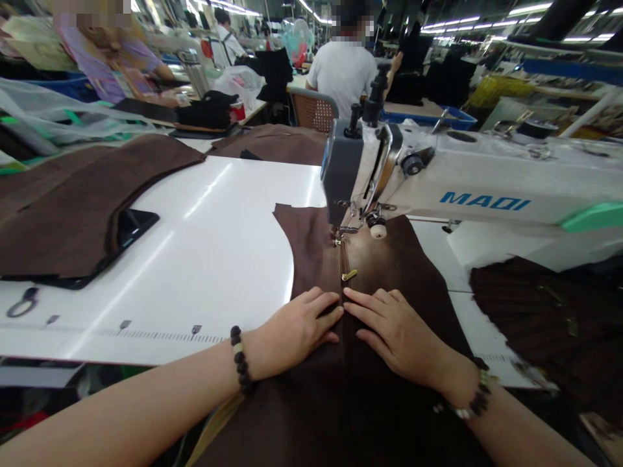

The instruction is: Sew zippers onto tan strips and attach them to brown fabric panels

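A dark brown leather-like panel (311, 240) lies under the presser foot (337, 239) of a white sewing machine (467, 172) and hangs over the table's front edge. Down its middle runs a zipper (345, 256) with a brass-coloured pull (349, 275). My left hand (302, 327) rests flat on the panel just left of the zipper, fingertips at the seam. To the right of it, my right hand (399, 334) lies with fingers stretched out, its tips close to the zipper below the pull. Neither hand grips anything; both press the panel from above.
Brown panels (87, 194) are stacked on the left of the white table (228, 240), partly over a black tray (136, 227). Small scissors (23, 303) lie near the printed ruler. More dark brown pieces (540, 324) sit at right. Ahead, a person in a white shirt (341, 74) sits.
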Demonstrator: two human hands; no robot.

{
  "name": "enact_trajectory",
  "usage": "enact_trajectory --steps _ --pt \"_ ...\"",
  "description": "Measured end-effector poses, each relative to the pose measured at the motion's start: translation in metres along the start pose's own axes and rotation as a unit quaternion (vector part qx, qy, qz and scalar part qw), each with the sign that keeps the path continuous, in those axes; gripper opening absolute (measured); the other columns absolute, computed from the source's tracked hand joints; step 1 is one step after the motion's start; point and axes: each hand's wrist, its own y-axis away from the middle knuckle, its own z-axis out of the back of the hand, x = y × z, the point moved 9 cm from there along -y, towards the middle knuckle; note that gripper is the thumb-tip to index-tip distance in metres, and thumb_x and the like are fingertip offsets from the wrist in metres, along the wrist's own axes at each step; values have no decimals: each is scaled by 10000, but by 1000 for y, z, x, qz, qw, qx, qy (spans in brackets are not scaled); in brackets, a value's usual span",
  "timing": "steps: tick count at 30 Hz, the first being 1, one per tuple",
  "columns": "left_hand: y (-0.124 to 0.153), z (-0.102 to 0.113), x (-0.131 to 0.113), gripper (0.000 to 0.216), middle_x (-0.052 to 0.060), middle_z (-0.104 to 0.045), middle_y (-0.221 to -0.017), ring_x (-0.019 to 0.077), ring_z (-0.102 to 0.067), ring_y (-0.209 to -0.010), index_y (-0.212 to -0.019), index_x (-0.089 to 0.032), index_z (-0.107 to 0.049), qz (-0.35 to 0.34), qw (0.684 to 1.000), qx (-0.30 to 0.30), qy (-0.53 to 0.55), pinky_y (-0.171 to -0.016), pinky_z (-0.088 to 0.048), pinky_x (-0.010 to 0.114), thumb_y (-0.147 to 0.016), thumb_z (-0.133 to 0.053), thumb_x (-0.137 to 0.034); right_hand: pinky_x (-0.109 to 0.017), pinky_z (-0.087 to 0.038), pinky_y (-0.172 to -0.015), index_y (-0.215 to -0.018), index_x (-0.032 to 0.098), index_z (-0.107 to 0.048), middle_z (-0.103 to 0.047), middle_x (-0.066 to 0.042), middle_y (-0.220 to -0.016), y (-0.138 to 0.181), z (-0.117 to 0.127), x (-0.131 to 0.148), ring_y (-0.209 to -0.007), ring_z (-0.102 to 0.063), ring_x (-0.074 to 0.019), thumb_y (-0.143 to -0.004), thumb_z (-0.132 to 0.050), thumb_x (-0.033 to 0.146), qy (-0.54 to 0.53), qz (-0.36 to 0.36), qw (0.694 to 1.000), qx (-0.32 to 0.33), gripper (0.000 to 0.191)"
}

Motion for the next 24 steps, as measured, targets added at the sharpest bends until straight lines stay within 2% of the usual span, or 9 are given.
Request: enact_trajectory --steps 3,6,12,17,24 --pt "3 -3 2 366 141 -524 -1135 272 -495 -1041 -1106 -95 -538 7 1000 -7 -3 -881 -470 406 -830 -552 -333 -484 -302 -966 -1169 243 -524 -334 -66 -1387 -3 3 -2 -1232 -333 -238 -882 -400 266 1 17 999 -30 314" --pt "5 -4 1 400 166 -481 -1216 287 -419 -1176 -1144 -82 -513 2 1000 -14 -4 -966 -416 401 -825 -564 -318 -555 -217 -1009 -1143 232 -526 -264 -101 -1416 -6 0 -4 -1312 -219 -232 -884 -373 228 10 29 999 -24 300" --pt "4 -2 0 473 201 -458 -1248 272 -445 -1174 -1200 -49 -447 32 999 -4 8 -938 -451 375 -820 -576 -300 -488 -277 -1021 -1315 162 -331 -377 -101 -1359 -10 0 -12 -1257 -328 -179 -876 -369 228 22 7 999 -40 446" --pt "2 -1 -3 399 200 -457 -1250 281 -449 -1173 -1142 -72 -507 18 1000 -5 21 -957 -434 382 -813 -587 -284 -496 -293 -1001 -1308 168 -359 -353 -94 -1377 -14 1 -14 -1233 -357 -206 -867 -391 229 23 -6 999 -42 447" --pt "1 -7 -2 387 191 -455 -1264 279 -399 -1216 -1157 -71 -515 -9 1000 14 11 -1011 -374 376 -846 -540 -301 -491 -298 -1006 -1309 143 -360 -372 -103 -1364 -14 -2 -16 -1237 -352 -201 -878 -381 240 1 3 999 -40 442"
